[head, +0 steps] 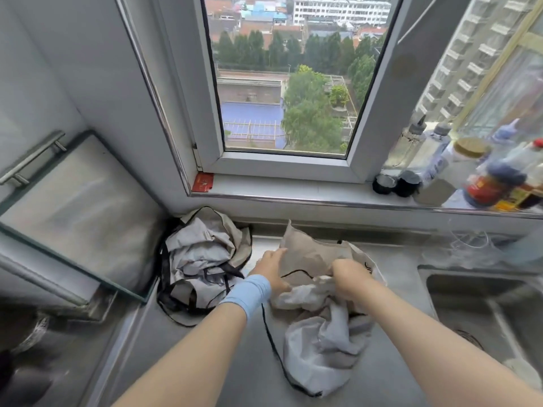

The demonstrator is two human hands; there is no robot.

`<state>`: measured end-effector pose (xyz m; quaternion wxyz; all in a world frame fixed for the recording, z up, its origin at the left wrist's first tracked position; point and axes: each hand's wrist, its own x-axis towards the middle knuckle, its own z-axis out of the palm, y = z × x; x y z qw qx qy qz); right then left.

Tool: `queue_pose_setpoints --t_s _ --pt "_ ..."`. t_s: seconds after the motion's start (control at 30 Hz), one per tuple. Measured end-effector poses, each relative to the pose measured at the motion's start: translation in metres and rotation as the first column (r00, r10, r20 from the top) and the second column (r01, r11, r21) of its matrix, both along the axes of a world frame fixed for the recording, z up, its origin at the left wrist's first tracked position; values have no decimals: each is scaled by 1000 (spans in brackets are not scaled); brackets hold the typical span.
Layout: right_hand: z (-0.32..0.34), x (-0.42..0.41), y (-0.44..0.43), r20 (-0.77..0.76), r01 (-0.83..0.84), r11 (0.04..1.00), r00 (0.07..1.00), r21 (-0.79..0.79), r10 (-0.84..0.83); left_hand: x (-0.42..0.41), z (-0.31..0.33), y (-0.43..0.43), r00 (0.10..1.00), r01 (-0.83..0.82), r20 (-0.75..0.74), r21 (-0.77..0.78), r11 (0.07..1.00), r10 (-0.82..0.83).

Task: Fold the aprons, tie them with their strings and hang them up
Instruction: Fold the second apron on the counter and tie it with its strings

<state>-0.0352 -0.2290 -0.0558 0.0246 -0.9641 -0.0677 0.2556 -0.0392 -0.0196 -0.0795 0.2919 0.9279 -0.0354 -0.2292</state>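
Crumpled pale grey-and-beige cloth apron with black string trim (320, 327) lies bunched on the grey stainless-steel counter (235, 374), just in front of us, between the window wall and the counter's near edge, left of the steel sink (482, 312). We have both hands on its far part. Our left hand (271, 267), blue wristband (249, 292) on the wrist, lies flat with fingers spread, pressing the beige panel. Our right hand (351, 279) has fingers curled closed on a wad of the pale fabric. A second heap of grey apron cloth tangled in black strings (202, 265) sits just beside it to the left, apart from the first, in the counter corner.

Risks, as we judge them: the long black string (273, 342) loops loose along the apron's left side toward the counter's near edge, so pulling the cloth flat could drag it into a knot or under the fold. The second heap is close enough that its strings could catch. The sink is near on the right, and a flung corner could drop in and get wet.

Hard to tell: the apron's shape, which end is the bib, and where the strings attach are buried in folds. Right fingertips are hidden in fabric. Bottles on the sill (476, 171) are blurred. No hook or rail is visible.
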Motion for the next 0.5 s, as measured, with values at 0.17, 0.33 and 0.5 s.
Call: queue_pose_setpoints --t_s 0.17,0.33,0.5 --pt "19 7 -24 -28 293 675 927 678 -375 -10 12 -22 999 -23 -40 -6 1000 23" --pt "28 22 -51 -51 410 476 796 778 -603 -25 9 -41 981 -187 -59 -15 982 186" --pt "21 -8 -55 795 -285 892 594 351 -123 -32 10 -49 966 -258 25 100 961 257"
